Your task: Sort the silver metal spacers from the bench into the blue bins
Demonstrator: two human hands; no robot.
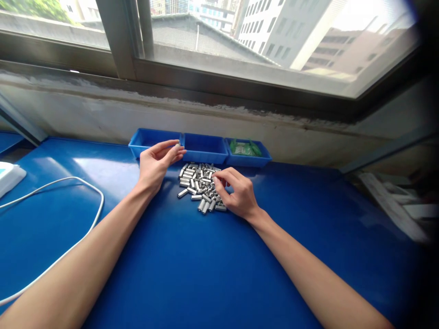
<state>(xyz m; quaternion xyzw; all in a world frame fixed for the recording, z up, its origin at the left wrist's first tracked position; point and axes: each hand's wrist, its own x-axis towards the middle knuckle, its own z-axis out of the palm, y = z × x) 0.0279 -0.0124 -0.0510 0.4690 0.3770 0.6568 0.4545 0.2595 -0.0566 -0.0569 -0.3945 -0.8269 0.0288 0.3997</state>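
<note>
Glossy blue worktop [206, 274], one, below a metal-framed window [240, 50]; at its left, one white cable [102, 201] and one cropped white device [10, 178]. Blue bins [206, 157], three in a row, the right one holding green packaging [243, 148], behind one pile of metal pieces [197, 185], too many to count. Hands, two: left hand [154, 164] masking part of the left bin, right hand [240, 192] masking the pile's right edge, fingers and thumb of each drawn close, whether pinching a piece cannot be told.
</note>
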